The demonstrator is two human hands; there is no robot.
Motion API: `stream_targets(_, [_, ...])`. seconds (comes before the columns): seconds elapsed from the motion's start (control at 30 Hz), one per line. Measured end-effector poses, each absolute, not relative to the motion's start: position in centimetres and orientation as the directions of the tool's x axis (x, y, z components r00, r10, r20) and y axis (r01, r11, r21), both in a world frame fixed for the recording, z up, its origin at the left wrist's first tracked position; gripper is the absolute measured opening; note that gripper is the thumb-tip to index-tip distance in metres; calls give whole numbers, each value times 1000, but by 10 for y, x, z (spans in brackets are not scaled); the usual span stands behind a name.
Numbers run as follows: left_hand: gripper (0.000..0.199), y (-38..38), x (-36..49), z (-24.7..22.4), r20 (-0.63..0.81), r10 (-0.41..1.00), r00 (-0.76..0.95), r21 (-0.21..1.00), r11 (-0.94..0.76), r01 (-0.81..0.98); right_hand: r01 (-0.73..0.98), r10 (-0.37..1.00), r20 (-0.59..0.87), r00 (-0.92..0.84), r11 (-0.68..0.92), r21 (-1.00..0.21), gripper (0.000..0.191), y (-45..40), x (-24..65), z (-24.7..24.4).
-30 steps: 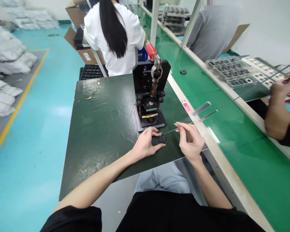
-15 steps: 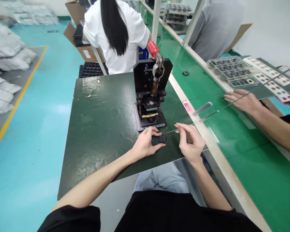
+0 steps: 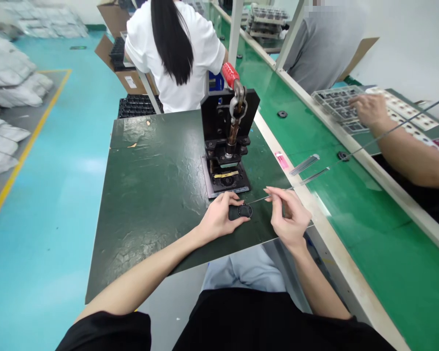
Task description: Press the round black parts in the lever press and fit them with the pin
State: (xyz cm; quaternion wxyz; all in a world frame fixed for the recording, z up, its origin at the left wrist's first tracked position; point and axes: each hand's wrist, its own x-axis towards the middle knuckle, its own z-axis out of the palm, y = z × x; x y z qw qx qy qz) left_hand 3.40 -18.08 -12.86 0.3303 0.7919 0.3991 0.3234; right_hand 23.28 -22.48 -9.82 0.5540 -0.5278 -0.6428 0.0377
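My left hand (image 3: 219,214) grips a small black round part (image 3: 245,210) between thumb and fingers, low on the dark green table (image 3: 149,170). To its right, my right hand (image 3: 289,214) pinches a long thin rod (image 3: 391,130). The rod slants up to the right across the belt, and its near end meets the upper edge of the black part. Just beyond my left hand stands a black hand press (image 3: 229,141) with a red handle (image 3: 230,74); a yellow strip (image 3: 226,174) lies across its base.
On the green belt (image 3: 373,243) are a bundle of thin rods (image 3: 305,165) and black round pieces (image 3: 343,156). A pink item (image 3: 281,160) lies on the belt's edge. Another person's hand (image 3: 369,109) is over a clear tray (image 3: 338,103). A person in white (image 3: 201,44) is beyond the table.
The other person's hand at the right has moved from the belt's far edge up to the clear tray. A black round piece now shows on the belt there. My hands have barely moved.
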Motion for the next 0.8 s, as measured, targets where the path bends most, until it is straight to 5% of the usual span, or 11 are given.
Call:
stream_targets(0.43, [47,-181,34,-128,234,848,475,782,-455,426,647,702,699,139,470,-601,27,-224,230,-96])
stream_targets(0.63, [46,-181,35,-129,253,845,471,785,-464,410,603,711,690,136,493,-627,52,-217,224,-95])
stream_targets(0.8, [48,-181,34,-128,237,845,480,786,-457,416,613,790,613,-19,494,-617,9,-208,221,-98])
